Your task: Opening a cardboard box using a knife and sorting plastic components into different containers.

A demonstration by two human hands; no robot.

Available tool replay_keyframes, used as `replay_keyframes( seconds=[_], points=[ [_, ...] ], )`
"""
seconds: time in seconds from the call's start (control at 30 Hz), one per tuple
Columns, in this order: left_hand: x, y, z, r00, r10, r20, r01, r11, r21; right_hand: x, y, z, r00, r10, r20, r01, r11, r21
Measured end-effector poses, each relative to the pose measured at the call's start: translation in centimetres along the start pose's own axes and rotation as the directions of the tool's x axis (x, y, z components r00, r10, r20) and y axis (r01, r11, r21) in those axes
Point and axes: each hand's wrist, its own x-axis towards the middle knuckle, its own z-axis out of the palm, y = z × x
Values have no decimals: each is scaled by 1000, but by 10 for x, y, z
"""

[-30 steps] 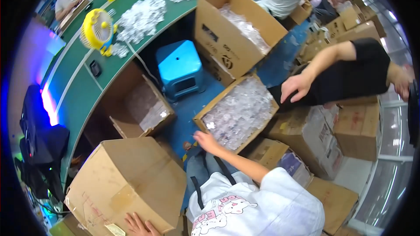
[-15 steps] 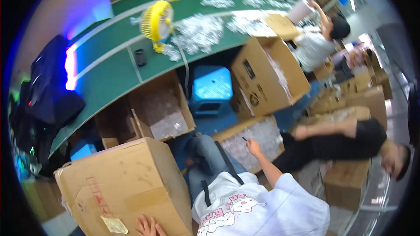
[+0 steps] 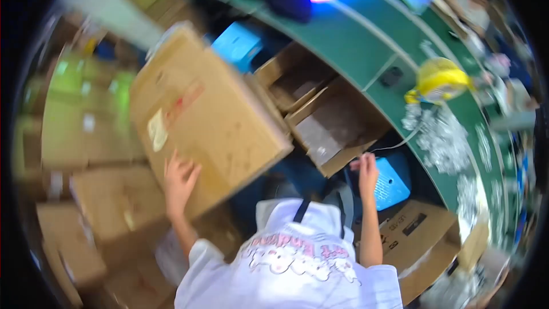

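A large closed cardboard box (image 3: 223, 131) with red marks and a pale paper patch stands in front of me to the left. My left hand (image 3: 180, 178) rests on its near side with fingers spread, gripping nothing. Out to the right, my right hand (image 3: 366, 170) is raised with its fingers drawn together; blur hides what is in them. Beyond that hand lies an open carton (image 3: 340, 163) with clear plastic pieces inside, and a blue stool (image 3: 390, 183) is just beside it.
A long green workbench (image 3: 372, 40) curves along the far right, bearing a yellow fan (image 3: 437, 80) and a heap of clear plastic packets (image 3: 440, 137). Stacked cartons (image 3: 91, 120) fill the left. Another open box (image 3: 414, 229) stands at the lower right.
The view has swung left, so the bench and fan sit further right and stacked cartons appear. Earlier my right hand held a thin dark tool over a carton of clear plastic; the left stays on the box.
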Motion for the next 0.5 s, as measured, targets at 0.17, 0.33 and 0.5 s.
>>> replay_keyframes(
  seconds=[0.17,0.33,0.5],
  points=[
    [-42,4,11,967,-243,-82,253,955,153,0,-80,36,860,-327,391,368,929,-31],
    [-55,17,25,923,-251,-292,267,964,16,-46,-142,126,187,-767,614,818,468,335],
    [-123,52,64,748,-462,-477,341,883,-321,-53,-121,168,39,-806,591,862,326,388]
  ],
)
